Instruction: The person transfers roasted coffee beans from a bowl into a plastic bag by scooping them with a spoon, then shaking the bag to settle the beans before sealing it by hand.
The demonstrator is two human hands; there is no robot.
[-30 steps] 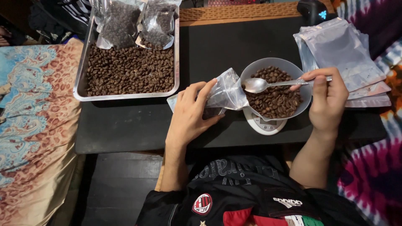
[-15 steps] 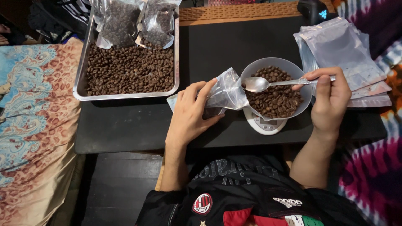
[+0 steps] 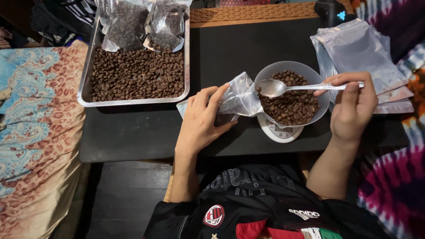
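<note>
Spoon (image 3: 283,87) pinched by our right hand (image 3: 354,108) fingers, bowl at the clear pouch (image 3: 239,98) mouth, which our left hand (image 3: 201,121) fingers clamp, beside the bowl of coffee beans (image 3: 292,95); filling underway, we judge; next needs a steady tilt

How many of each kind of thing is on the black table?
Metal tray of beans: 1
Filled bean bags in the tray: 2
Bowl of beans: 1
Scale: 1
Spoon: 1
Clear bag being held: 1
Stack of empty pouches: 1
Total: 8
</note>
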